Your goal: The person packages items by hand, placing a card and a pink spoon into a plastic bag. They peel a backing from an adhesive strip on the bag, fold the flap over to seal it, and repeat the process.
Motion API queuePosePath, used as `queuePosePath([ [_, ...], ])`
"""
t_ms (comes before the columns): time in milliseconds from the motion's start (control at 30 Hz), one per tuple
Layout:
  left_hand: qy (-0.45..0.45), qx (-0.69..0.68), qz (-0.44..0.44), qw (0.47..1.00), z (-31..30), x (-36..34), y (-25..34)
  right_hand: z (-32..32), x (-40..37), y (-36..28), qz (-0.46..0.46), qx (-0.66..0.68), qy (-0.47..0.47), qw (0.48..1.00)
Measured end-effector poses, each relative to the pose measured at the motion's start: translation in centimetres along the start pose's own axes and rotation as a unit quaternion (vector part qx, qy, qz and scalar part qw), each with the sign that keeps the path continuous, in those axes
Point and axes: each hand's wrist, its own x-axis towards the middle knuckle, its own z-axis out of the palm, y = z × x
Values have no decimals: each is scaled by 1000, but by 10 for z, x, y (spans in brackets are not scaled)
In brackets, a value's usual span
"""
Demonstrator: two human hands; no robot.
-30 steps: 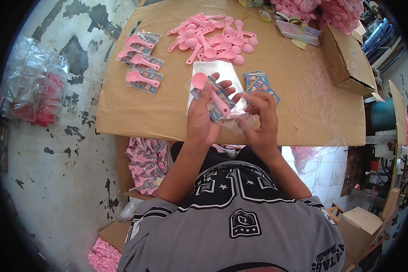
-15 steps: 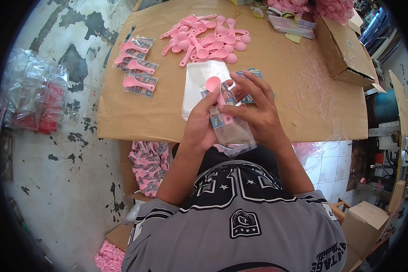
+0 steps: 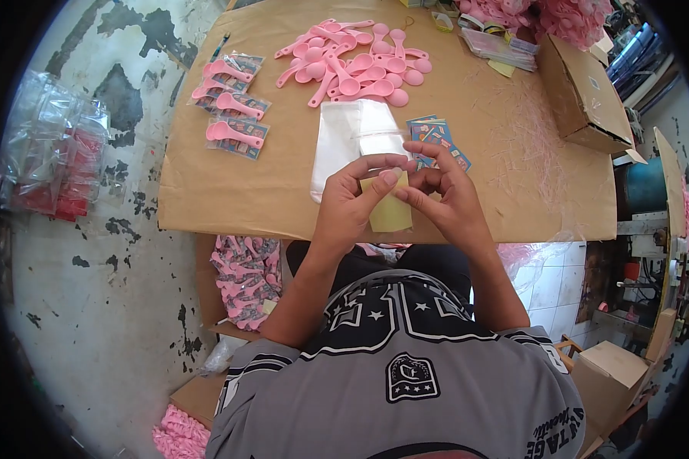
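Observation:
Between my hands is a small clear plastic bag (image 3: pixel 391 216) with a card in it, its plain yellowish side facing me. Any spoon in it is hidden from view. My left hand (image 3: pixel 348 200) pinches the upper left of the bag between thumb and fingers. With thumb and bent fingers, my right hand (image 3: pixel 453 200) grips its upper right edge. Just beyond lies a stack of clear empty bags (image 3: pixel 337 138). Printed blue cards (image 3: pixel 436 134) lie beyond my right fingers. Farther back is a heap of pink measuring spoons (image 3: pixel 352 65).
Several bagged spoons on cards (image 3: pixel 236 135) lie at the table's left. A cardboard box (image 3: pixel 582 96) stands on the right, near pink shreds (image 3: pixel 524 130). Below the table edge, a carton holds many packed spoons (image 3: pixel 245 279). Plastic packs (image 3: pixel 57 153) are at far left.
The bag has been turned over: the pink spoon and printed card faced me before, and now the yellowish back shows. Both hands have closed in on its upper edge.

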Motion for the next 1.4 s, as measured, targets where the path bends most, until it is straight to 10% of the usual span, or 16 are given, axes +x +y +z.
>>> queuePosePath([
  [133, 37, 37, 29, 998, 0, -2, -8, 1, 7, 6, -133, -213, 148, 957],
  [333, 52, 157, 91, 982, 11, -11, -11, 6, 23, -14, -336, -359, 123, 862],
  [933, -8, 340, 82, 937, 19, -14, -9, 0, 29, 0, -338, -324, 187, 863],
  [1133, -26, 159, 25, 987, 17, -19, -10, -38, 40, -21, -308, -253, 287, 871],
  [1233, -10, 111, 9, 994, 13, -22, -2, -57, 31, -49, -207, -45, 188, 959],
  [1400, -12, 72, 57, 996, 12, -15, -7, -23, 22, -51, -286, -308, 70, 905],
])
